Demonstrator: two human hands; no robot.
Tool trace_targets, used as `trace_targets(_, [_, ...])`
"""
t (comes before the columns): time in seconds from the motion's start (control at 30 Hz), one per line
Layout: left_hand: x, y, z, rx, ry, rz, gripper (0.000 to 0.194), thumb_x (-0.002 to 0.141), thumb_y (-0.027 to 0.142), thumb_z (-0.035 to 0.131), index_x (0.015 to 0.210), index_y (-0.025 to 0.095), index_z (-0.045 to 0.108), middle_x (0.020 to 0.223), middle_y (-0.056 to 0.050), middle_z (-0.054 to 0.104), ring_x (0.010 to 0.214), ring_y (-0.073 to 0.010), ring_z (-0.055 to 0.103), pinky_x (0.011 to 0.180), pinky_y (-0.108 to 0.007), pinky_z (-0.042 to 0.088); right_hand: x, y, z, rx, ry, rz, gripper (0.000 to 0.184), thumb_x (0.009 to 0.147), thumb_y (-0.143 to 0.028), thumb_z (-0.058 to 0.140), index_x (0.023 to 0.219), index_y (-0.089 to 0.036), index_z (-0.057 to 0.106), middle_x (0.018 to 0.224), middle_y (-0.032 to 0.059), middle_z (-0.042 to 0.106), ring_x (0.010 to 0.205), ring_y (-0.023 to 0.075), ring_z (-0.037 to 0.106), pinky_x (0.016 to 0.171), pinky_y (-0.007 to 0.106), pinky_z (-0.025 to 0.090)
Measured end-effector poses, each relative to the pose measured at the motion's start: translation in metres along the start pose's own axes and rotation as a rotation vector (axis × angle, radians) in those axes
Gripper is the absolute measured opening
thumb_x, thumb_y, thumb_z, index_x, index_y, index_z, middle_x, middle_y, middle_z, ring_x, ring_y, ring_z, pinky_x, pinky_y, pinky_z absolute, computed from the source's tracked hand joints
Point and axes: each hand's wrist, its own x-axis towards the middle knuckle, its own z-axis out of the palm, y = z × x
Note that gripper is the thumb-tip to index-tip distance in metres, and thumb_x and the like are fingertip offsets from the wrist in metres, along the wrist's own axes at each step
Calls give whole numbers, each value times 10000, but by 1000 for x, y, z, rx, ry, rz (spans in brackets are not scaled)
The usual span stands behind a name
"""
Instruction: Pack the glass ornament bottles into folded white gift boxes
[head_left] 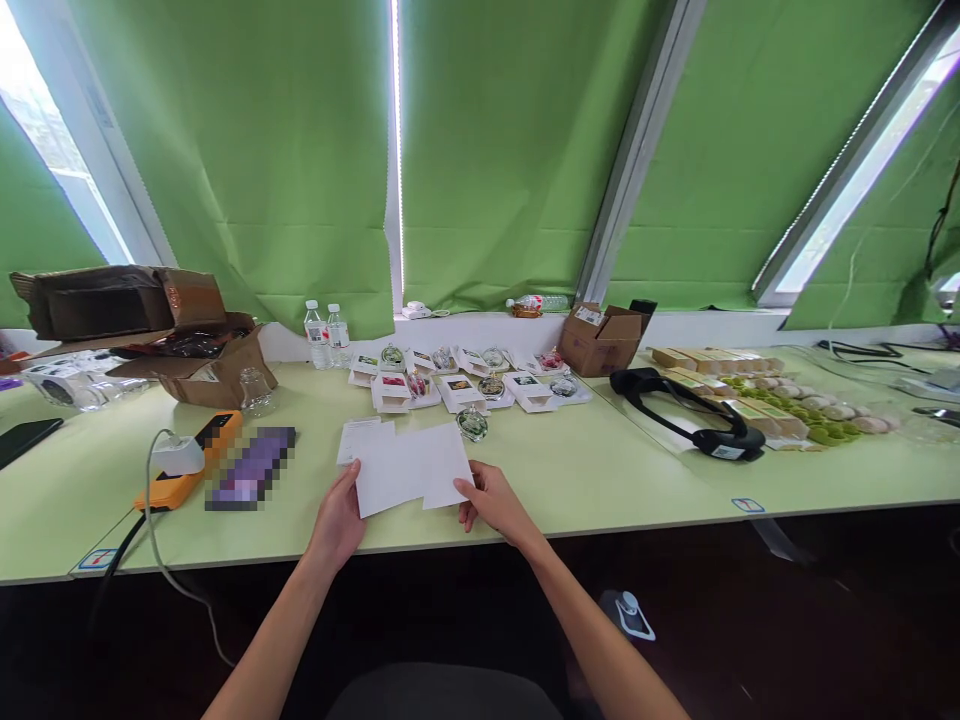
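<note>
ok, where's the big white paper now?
In the head view, the big white paper is just left of centre, held between the left hand and right hand, over the table near its front edge.

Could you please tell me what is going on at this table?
A person's left hand and right hand hold white paper between them at the near edge of the green table. Just beyond the paper lies a round, clear-looking ornament. Farther back, similar ornaments sit in rows among white cards, with two bottles behind them to the left.
</note>
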Motion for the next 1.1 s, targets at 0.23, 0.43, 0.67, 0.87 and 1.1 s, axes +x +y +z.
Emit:
trace_targets(0.23, [-12,-1,8,91,-215,38,503,841,319,639,1305,163,526,1347,-114,556,1271,-303,486,1056,-463,427,12,19,8,249,33,10,330,772,-441,623,896,-147,537,649,17,640,473,131,589,443,262,510])
trace_targets(0.43, [-16,-8,10,439,-261,-9,432,790,353,693,1149,123,629,1187,-136,664,1106,-308,618,1038,-487,433,14,23,17,276,46,11,352,770,-456,636,914,-147,546,701,40,675,467,114,572,448,240,478])
trace_targets(0.67, [-16,-14,9,582,11,28,442,753,400,712,1131,190,618,1160,-75,684,940,-263,691,909,-397,527,10,19,25,155,0,-33,429,783,-534,629,948,-141,575,630,4,628,458,110,553,451,225,453])
trace_targets(0.87, [-16,-13,10,693,69,26,441,777,435,672,1110,152,613,1052,-100,719,836,-250,713,926,-381,496,7,10,21,252,9,-41,472,834,-616,518,894,-157,610,662,-2,561,545,132,589,510,252,500])
trace_targets(1.1, [-18,-12,11,686,33,27,430,779,448,663,1097,164,603,1089,-93,702,875,-241,695,897,-366,522,8,13,18,218,-12,-45,443,837,-584,545,846,-151,639,713,19,577,575,136,580,544,274,529])
